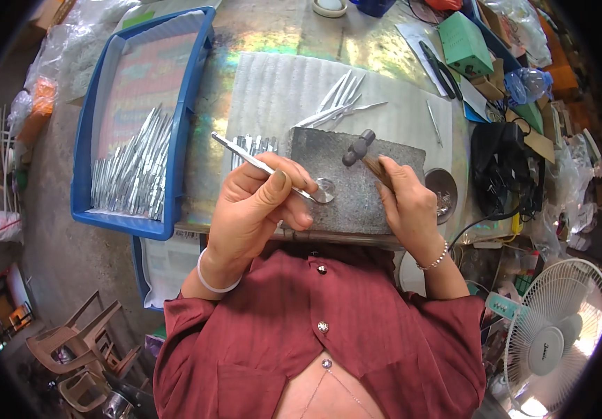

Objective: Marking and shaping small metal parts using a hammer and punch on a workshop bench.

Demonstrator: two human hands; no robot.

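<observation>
My left hand (pixel 262 195) grips a shiny silver spoon (pixel 253 159) by its handle, fingers closed around it. The handle slants up to the left; the spoon's small round bowl is over the left part of a grey stone-like block (pixel 377 199). I cannot tell whether the bowl touches the block. In my right hand (pixel 407 206) is a hammer (pixel 360 147), held by its wooden handle. Its dark metal head hovers over the far side of the block, apart from the spoon. Several silver utensils (pixel 339 98) lie just beyond the block, and more silver pieces (pixel 253 144) lie left of it.
A blue tray (pixel 181 126) with many slim silver pieces stands at the left. White foam sheet (pixel 262 77) lies under the block. A round dish (pixel 442 188) sits right of it. Pliers (pixel 440 70), a green box (pixel 465 45) and a black bag (pixel 500 167) are farther right; a fan (pixel 555 342) stands near right.
</observation>
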